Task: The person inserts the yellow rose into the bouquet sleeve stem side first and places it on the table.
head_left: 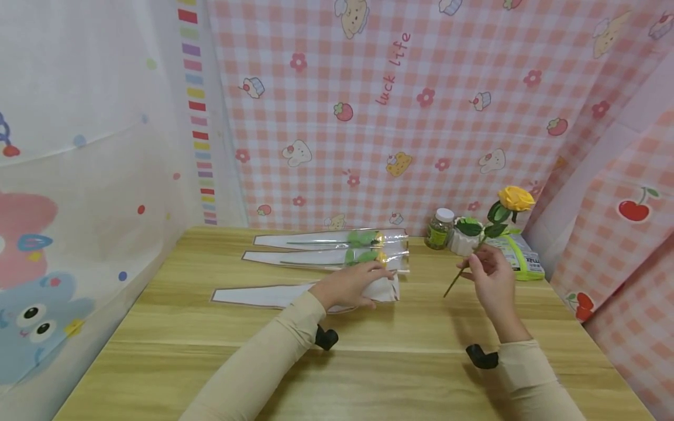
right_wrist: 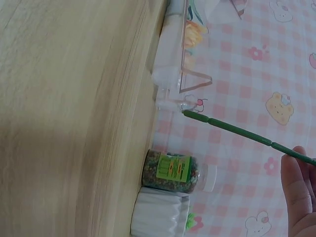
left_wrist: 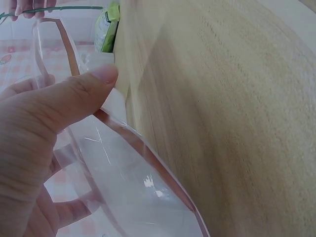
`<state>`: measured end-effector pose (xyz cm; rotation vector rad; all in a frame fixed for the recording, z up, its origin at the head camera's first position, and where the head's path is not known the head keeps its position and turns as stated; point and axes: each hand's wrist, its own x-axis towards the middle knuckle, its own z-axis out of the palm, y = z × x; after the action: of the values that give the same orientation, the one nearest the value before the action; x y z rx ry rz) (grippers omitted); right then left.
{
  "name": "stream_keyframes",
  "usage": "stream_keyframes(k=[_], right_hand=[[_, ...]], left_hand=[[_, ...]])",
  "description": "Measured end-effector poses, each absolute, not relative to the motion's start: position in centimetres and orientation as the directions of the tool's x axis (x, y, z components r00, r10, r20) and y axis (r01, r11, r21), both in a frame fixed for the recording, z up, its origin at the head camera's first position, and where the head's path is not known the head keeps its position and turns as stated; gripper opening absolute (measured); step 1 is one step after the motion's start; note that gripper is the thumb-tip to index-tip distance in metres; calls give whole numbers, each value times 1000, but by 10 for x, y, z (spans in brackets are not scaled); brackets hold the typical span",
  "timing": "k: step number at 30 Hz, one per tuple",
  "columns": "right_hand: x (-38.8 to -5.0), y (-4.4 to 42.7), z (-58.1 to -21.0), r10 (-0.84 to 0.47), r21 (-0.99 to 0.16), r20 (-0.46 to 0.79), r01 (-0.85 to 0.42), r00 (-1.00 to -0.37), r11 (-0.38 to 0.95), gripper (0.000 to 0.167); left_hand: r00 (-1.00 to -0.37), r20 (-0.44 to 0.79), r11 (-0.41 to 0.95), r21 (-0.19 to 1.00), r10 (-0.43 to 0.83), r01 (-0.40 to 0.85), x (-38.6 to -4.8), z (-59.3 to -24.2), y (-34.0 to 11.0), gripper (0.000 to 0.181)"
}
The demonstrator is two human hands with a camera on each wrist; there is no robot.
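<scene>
My right hand [head_left: 494, 283] pinches the thin green stem [right_wrist: 239, 131] of a yellow artificial rose [head_left: 516, 199], held upright above the table with its lower end slanting left. The bloom and leaves rise over the fingers. My left hand [head_left: 354, 285] holds a long tapered flower sleeve [head_left: 253, 294] near its wide right end. In the left wrist view, the thumb and fingers lie on the sleeve's clear, brown-edged film [left_wrist: 143, 158], which bulges apart there. Behind it lie two similar sleeves, the nearer [head_left: 310, 258] and the farther [head_left: 310, 240], each with a yellow rose inside.
At the back right stand a white-lidded jar [head_left: 439, 229] of small coloured grains and a ribbed white pot [head_left: 464, 241]. A grey-and-green packet [head_left: 526, 263] lies beside them. Printed cloth [head_left: 316, 128] hangs behind the wooden table [head_left: 400, 374] and along both sides.
</scene>
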<state>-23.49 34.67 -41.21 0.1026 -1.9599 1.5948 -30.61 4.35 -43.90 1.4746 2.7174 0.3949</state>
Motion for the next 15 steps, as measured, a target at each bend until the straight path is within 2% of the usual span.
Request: stream_keyframes(k=[4,8,15], right_hand=[[-236,344,-413,293,-861,496,-420,-817,286,23],[-236,340,-412,279,-856,509,-443,-814,267,13],[-237,335,-413,245,-849,522,-473,-817,234,12]], left_hand=[[-546,103,514,233,831,826,-306,-439,44,73],[-542,101,510,233,834,828,-306,-438,44,73],[-541,98,510,232,835,828,-305,-437,45,72]])
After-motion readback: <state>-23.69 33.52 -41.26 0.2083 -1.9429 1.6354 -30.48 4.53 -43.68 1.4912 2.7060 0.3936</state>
